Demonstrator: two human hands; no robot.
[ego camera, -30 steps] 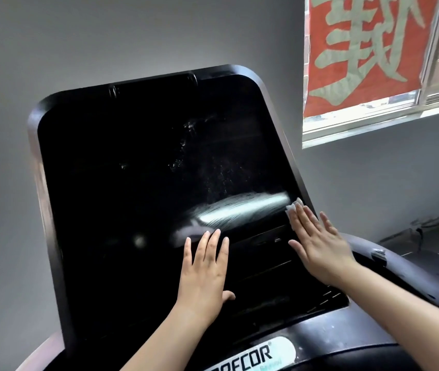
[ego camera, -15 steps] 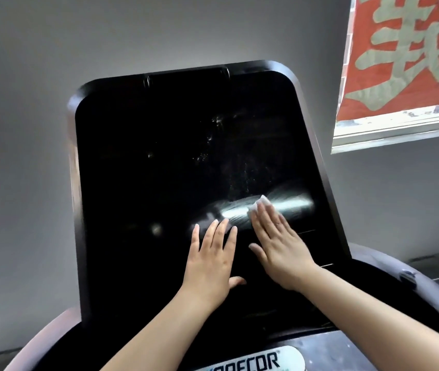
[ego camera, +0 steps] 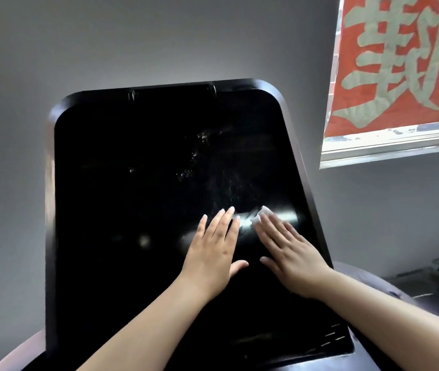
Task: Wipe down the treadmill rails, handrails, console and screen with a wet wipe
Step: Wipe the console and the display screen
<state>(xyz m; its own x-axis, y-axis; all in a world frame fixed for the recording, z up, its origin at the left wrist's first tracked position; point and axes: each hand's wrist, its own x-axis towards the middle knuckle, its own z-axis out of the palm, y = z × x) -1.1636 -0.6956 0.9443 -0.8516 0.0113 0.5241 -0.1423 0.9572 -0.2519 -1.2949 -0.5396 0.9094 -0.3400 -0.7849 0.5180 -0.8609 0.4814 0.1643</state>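
Observation:
The treadmill's big black screen [ego camera: 138, 210] fills the middle of the view, tilted back, with smears and droplets near its centre. My right hand [ego camera: 290, 253] lies flat on the lower right of the screen and presses a white wet wipe [ego camera: 260, 214] under its fingers; only the wipe's tip shows past the fingertips. A bright wet streak runs beside it. My left hand [ego camera: 213, 253] rests flat on the glass just left of the right hand, fingers spread, holding nothing.
The dark console housing [ego camera: 368, 279] curves around the screen's lower right, with vent slots [ego camera: 333, 336] at the screen's bottom corner. A grey wall stands behind. At upper right a window [ego camera: 390, 145] carries a red banner [ego camera: 400, 57].
My right hand with the wipe slid left along the screen from its right edge toward the left hand. The view has tilted upward and shifted left; the left hand stayed in place.

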